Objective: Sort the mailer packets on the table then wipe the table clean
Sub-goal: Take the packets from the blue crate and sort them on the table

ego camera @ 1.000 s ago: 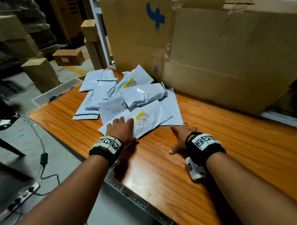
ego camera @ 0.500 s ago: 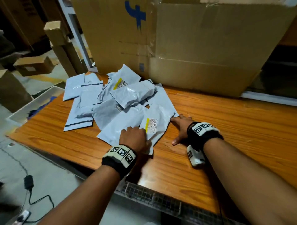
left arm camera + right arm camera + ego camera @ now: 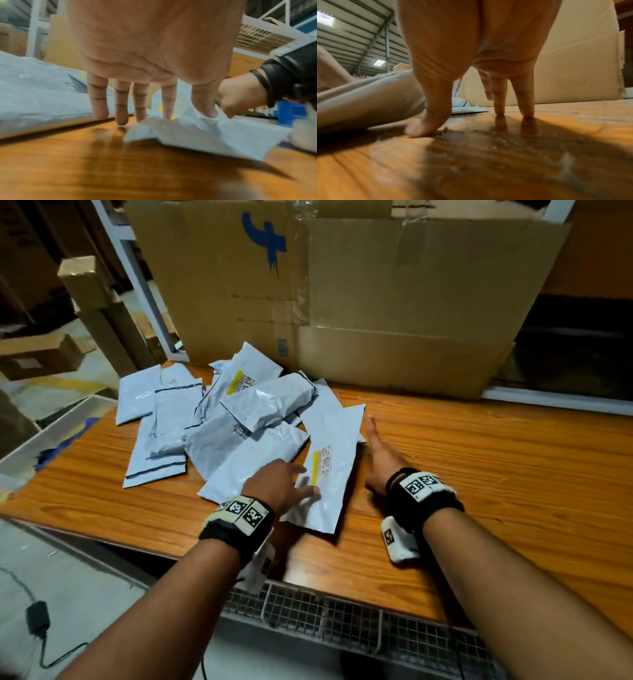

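Our left hand (image 3: pixel 279 482), lower centre of the head view, lies spread on a labelled mailer packet (image 3: pixel 329 474); the left wrist view alone shows the thumb (image 3: pixel 205 104) and forefinger pressing down into its crumpled corner, with no clear pinch. Our right hand (image 3: pixel 380 460) stands flat-fingered beside the packet's right edge, fingertips (image 3: pixel 528 108) on the wooden table (image 3: pixel 496 474), holding nothing. The packet pile (image 3: pixel 219 412) sits upper left, before a cardboard box (image 3: pixel 394 302).
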`<state>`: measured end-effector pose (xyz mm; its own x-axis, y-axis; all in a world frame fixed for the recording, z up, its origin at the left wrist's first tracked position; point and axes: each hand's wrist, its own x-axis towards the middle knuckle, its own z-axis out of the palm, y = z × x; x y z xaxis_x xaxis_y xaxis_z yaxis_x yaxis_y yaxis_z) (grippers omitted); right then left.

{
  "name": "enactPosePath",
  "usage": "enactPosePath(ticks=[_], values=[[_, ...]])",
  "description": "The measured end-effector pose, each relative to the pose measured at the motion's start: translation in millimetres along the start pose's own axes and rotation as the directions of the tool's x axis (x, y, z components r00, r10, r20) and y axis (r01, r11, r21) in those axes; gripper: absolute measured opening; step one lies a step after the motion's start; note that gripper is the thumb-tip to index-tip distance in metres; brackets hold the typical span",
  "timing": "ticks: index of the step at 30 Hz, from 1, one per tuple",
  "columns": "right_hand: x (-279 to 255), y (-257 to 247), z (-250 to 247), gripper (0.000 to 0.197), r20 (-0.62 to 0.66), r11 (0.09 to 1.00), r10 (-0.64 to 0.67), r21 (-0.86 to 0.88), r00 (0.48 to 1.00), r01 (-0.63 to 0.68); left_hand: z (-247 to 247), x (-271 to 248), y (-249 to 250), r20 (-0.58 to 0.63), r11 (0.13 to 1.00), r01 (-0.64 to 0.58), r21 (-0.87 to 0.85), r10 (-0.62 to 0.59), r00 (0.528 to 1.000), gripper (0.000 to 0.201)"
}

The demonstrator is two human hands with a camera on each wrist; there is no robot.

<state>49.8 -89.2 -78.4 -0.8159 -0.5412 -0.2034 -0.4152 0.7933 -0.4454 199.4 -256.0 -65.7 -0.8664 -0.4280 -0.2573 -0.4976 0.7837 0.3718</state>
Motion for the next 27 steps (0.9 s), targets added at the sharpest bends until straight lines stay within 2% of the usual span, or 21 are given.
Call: enactPosePath(ticks=[2,4,6,8,10,12,16,20,24,27], values=[[2,1,-3,0.102,-0.083,0.983,0.114,0.155,0.99,-0.1,-14,2,-16,-0.123,0.999,0.041,-0.018,-0.043,0.992,0.056],[0,-3,-2,0.081,-0.081,0.979,0.11,0.182,0.991,-0.093,-23,2,-32,-0.161,0.986,0.142,0.087,-0.127,0.979,0.059],[-5,-9,7,0.073,0.011,0.997,0.02,0.069,1.0,-0.021,-25,1,-44,-0.122,0.949,0.241,0.204,-0.219,0.968,0.065],[-8,-15,19,0.085,0.152,0.992,0.001,-0.123,0.988,0.018,-22,0,-51,-0.067,0.932,0.27,0.242,-0.261,0.963,0.065],[-6,-20,29,0.094,0.253,0.951,0.027,-0.306,0.967,0.053,-20,0,-53,-0.039,0.939,0.263,0.22,-0.261,0.965,0.064],[-8,-23,28,0.093,0.289,0.926,0.033,-0.37,0.957,0.08,-22,0,-53,-0.031,0.949,0.247,0.198,-0.246,0.969,0.064],[-6,-17,5,0.085,0.318,0.912,-0.029,-0.379,0.948,0.155,-21,-4,-47,0.005,0.965,0.182,0.187,-0.187,0.982,0.063],[0,-6,-19,0.089,0.375,0.886,-0.005,-0.428,0.927,0.178,-4,-7,-29,0.032,0.967,0.07,0.244,-0.08,0.996,0.068],[1,-6,-23,0.088,0.365,0.874,-0.006,-0.451,0.931,0.182,2,-8,-19,0.027,0.969,0.027,0.244,-0.034,0.999,0.073],[1,-14,-19,0.068,0.297,0.909,-0.081,-0.369,0.951,0.193,2,-6,-19,-0.024,0.961,0.032,0.276,-0.026,0.999,0.084]])
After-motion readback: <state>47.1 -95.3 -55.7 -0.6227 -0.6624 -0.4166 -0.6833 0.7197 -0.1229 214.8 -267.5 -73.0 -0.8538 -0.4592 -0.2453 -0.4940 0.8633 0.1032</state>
